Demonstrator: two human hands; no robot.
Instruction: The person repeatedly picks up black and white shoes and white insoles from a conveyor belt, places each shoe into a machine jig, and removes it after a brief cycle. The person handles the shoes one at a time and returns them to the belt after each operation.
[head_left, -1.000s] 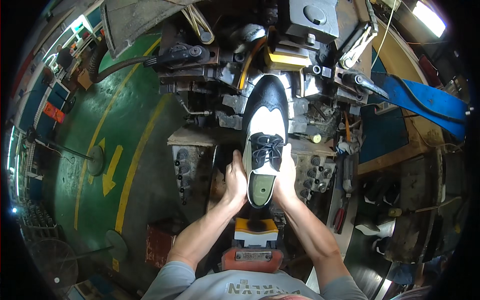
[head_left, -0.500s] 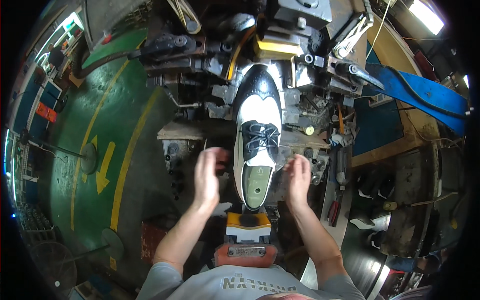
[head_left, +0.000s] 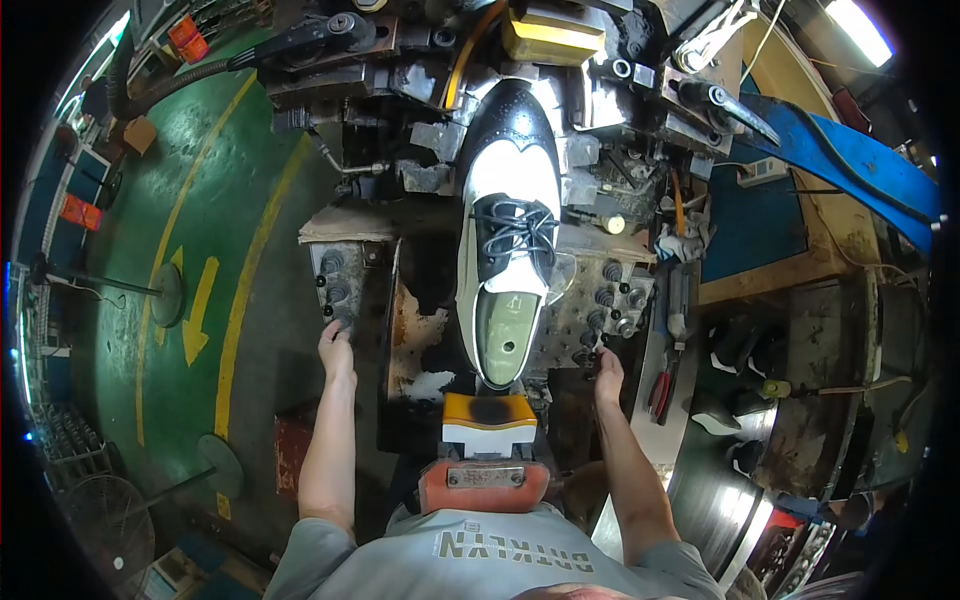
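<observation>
At the left control panel (head_left: 338,285) the left hand (head_left: 337,350) has its fingers bunched, tips pressing a button at the panel's lower edge, gripping nothing; the right hand (head_left: 607,372) does likewise on the right control panel (head_left: 612,300), fingertips on the knobs, nothing held; between them, apart from both hands, the black-and-white laced shoe (head_left: 510,225) sits upside-toe in the lasting machine (head_left: 560,90), heel near the yellow pad (head_left: 489,418); green floor (head_left: 180,200) lies left.

both arms outstretched, left hand (head_left: 336,345) and right hand (head_left: 607,372) apart
</observation>
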